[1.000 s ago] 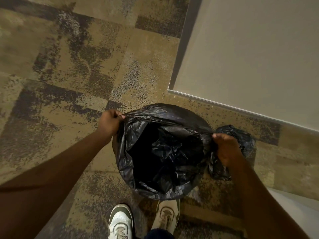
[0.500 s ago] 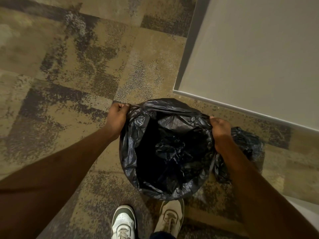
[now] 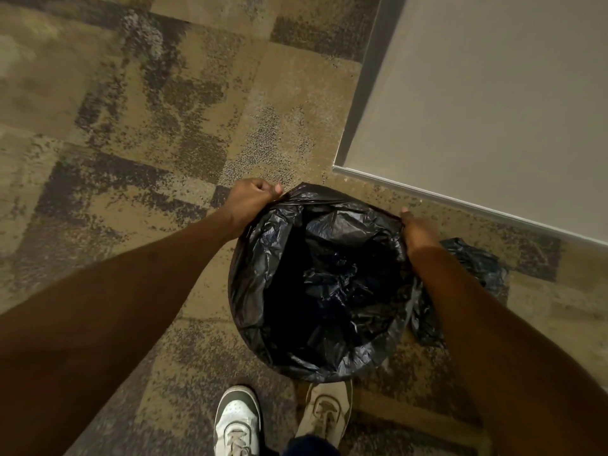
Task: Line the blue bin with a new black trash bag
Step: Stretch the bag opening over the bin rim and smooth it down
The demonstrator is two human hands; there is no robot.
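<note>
View from the head camera, looking down. A crinkled black plastic trash bag (image 3: 329, 284) stands open on the floor, its round mouth facing up and its long axis vertical; the plastic folds outward over the rim all around, so the bin beneath is hidden. The left hand (image 3: 253, 200) is clenched on a gathered pinch of the bag's far-left edge, pulling it taut along the far side. The right hand (image 3: 416, 230) grasps the far-right edge, fingers curled over the plastic. A second heap of dark crumpled plastic (image 3: 473, 268) lies on the floor just beside the bag on the right, partly behind the right forearm. The surface is mottled tan and grey carpet tile (image 3: 148, 143), open to the left and beyond the bag. A pale flat panel with a light edge (image 3: 477, 93) closes the upper right, its corner near the bag's far rim. Two white sneakers (image 3: 237, 419) stand just at the near rim
</note>
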